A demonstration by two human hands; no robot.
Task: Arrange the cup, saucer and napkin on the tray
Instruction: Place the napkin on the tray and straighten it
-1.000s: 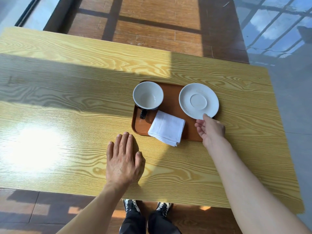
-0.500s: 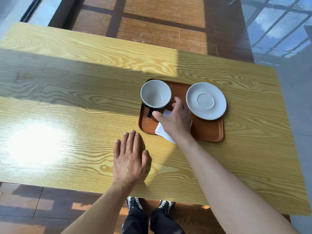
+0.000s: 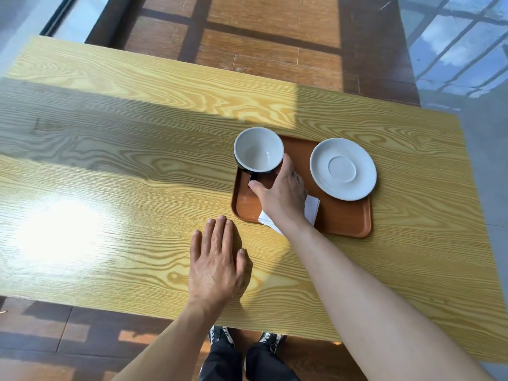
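- Left hand [image 3: 217, 266] flat, palm down, fingers [image 3: 220, 232] straight and close together.
- Right hand [image 3: 281, 195] reaching forward, arm extended, thumb and fingers [image 3: 287, 163] spread in a curve.

I see a yellow wood-grain table [image 3: 137, 166] filling most of the view, sun glare at nine o'clock. Brown plank floor [image 3: 269, 37] lies at twelve, and black-and-white shoes [image 3: 220, 335] at six.

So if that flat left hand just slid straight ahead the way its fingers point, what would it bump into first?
Probably the tray: the left hand lies flat on the table, fingers aimed toward the tray's near left corner. It might just slip past on the left; the angle is hard to judge.
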